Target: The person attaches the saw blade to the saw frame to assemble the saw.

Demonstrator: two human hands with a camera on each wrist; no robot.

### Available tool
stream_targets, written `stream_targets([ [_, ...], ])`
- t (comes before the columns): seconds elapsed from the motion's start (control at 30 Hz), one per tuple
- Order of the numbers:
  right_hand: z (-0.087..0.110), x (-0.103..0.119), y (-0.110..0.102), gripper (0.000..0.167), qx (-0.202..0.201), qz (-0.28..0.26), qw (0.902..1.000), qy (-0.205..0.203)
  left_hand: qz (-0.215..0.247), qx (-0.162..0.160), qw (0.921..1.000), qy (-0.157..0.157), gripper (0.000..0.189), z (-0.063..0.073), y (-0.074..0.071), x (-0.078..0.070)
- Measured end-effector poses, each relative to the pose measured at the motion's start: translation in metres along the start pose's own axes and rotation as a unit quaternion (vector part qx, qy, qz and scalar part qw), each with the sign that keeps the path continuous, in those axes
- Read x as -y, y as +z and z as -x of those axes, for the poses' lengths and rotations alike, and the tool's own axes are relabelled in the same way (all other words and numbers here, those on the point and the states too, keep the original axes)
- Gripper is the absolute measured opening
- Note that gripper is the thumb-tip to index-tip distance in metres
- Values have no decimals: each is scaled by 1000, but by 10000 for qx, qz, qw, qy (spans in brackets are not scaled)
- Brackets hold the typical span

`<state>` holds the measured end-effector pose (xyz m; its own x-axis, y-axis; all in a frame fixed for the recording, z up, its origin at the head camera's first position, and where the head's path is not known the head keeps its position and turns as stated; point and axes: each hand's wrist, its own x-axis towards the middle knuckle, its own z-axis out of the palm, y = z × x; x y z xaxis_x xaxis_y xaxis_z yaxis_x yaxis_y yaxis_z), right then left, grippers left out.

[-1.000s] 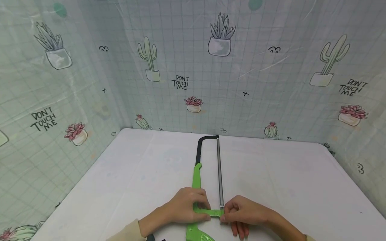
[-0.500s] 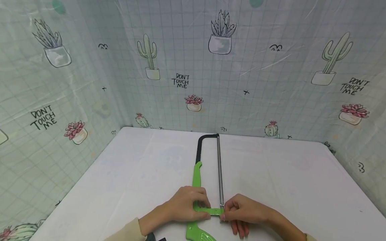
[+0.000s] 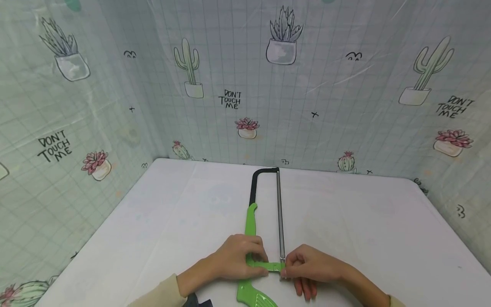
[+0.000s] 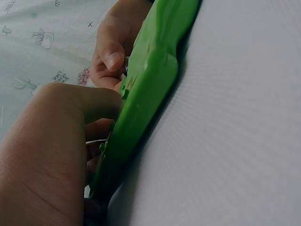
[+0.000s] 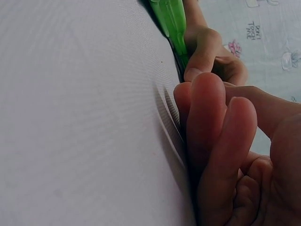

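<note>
A hacksaw [image 3: 250, 221] with a green handle and black front frame lies flat on the white table. Its grey blade [image 3: 280, 213] runs along the right side. My left hand [image 3: 238, 258] holds the green frame by its lower crossbar, thumb on the near side and fingers on the far side. At the crossbar's right end, where the blade joins, my right hand [image 3: 312, 265] pinches a small metal part, mostly hidden by the fingertips. The left wrist view shows the green body [image 4: 146, 89] close up; the right wrist view shows my loosely bent other fingers [image 5: 207, 108].
A dark object [image 3: 197, 302] lies partly out of frame at the bottom, beside my left forearm. Behind the white table [image 3: 364, 213] hangs a cactus-print curtain [image 3: 245, 76], which also covers both sides.
Both hands keep their places on the hacksaw, with hardly any finger movement visible. The head view has tipped slightly, so the scene sits higher or lower in frame and more of the dark object shows.
</note>
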<state>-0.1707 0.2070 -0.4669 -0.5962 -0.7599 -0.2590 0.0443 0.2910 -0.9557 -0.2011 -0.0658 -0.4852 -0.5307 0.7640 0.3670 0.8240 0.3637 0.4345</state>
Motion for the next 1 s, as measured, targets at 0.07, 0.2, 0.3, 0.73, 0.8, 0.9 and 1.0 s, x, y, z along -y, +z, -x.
stream_targets([
  [0.07, 0, 0, 0, 34, -18, 19, 10000, -5, -4, -9, 10000, 1, 16, 0, 0, 0],
  [0.2, 0, 1, 0, 34, -42, 32, 10000, 21, -16, -9, 10000, 28, 16, 0, 0, 1],
  [0.3, 0, 1, 0, 35, -25, 40, 10000, 24, -23, -7, 10000, 43, 16, -1, 0, 1],
  [0.73, 0, 2, -2, 34, 50, 24, 10000, -1, -39, -64, 9999, 83, 15, -1, 0, 1],
  [0.8, 0, 2, -2, 34, 57, 6, 10000, 19, -55, -61, 9999, 68, 15, -1, 0, 2],
  [0.9, -1, 1, -2, 33, 92, -21, 9999, 40, -76, -63, 9999, 70, 15, 0, 0, 2],
  [1.0, -1, 1, -2, 32, 118, -43, 9999, 55, -63, -60, 9999, 88, 14, 0, 0, 2],
])
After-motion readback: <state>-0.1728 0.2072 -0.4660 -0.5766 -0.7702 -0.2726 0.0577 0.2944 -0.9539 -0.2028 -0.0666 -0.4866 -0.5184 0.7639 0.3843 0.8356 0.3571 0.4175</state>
